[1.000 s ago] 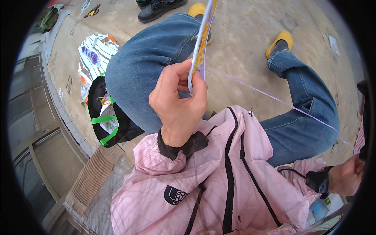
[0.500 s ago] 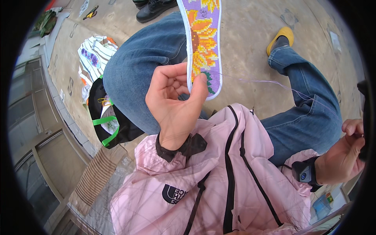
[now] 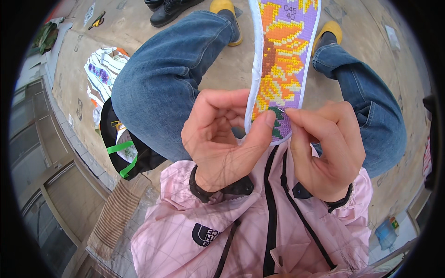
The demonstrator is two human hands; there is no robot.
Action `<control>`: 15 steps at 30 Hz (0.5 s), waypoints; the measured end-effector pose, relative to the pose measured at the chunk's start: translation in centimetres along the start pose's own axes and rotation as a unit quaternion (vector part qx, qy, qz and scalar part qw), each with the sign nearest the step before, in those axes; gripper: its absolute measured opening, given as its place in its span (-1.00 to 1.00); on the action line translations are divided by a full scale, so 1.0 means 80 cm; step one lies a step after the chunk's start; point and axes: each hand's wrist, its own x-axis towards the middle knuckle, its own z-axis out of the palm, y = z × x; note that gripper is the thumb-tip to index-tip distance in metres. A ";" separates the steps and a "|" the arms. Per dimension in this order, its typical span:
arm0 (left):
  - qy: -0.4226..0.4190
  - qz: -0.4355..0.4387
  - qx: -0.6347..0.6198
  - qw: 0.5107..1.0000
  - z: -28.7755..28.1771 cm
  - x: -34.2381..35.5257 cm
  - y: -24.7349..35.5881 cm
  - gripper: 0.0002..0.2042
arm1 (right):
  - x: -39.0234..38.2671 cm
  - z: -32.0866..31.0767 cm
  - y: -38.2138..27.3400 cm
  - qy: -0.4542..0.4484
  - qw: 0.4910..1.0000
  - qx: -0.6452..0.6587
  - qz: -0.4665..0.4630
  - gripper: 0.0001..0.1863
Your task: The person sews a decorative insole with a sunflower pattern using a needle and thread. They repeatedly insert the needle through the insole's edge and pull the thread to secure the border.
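A cross-stitched insole (image 3: 283, 60) with a white border, yellow-orange sunflower petals, a purple ground and green stitches stands up in front of me. Its lower end is gripped by my left hand (image 3: 222, 139), thumb on the stitched face and the other fingers partly hidden behind. On the right of it, my right hand (image 3: 329, 143) is closed in a pinch at the green stitches. A thin needle (image 3: 281, 110) shows between that hand's fingertips, its tip at the stitched face. The thread is hard to make out here.
Left of my jeans lies a black bag (image 3: 107, 121) with green handles. Beyond it are a striped cloth (image 3: 107, 58) and a purple-flowered piece (image 3: 98, 73). Small yellow-handled scissors (image 3: 97, 20) and black shoes (image 3: 174, 11) lie farther off. A blue container (image 3: 386, 234) stands at lower right.
My right hand has come in from the far right, where it drew the thread out, to the insole's face. The insole and left hand have shifted right and appear closer.
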 end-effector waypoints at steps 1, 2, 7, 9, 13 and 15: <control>-0.003 0.002 0.003 1.000 -0.001 0.000 0.000 -0.68 | -0.001 0.000 0.000 -0.002 1.000 0.003 0.000 -0.71; -0.006 0.004 0.006 1.000 -0.002 0.000 0.000 -0.68 | -0.001 -0.001 0.000 -0.005 1.000 0.005 0.000 -0.70; -0.010 0.004 -0.008 1.000 -0.003 0.000 0.002 -0.68 | -0.003 -0.002 0.004 -0.020 0.999 0.018 -0.029 -0.69; -0.013 0.004 -0.014 1.000 -0.003 -0.001 0.002 -0.68 | -0.003 -0.001 0.003 -0.020 0.999 0.018 -0.030 -0.69; -0.022 0.004 -0.006 1.000 -0.006 0.000 0.001 -0.68 | -0.002 -0.001 0.002 -0.020 0.999 0.014 -0.032 -0.68; -0.022 0.006 -0.005 1.000 -0.006 0.000 0.000 -0.68 | -0.002 -0.001 0.003 -0.018 0.999 0.012 -0.036 -0.68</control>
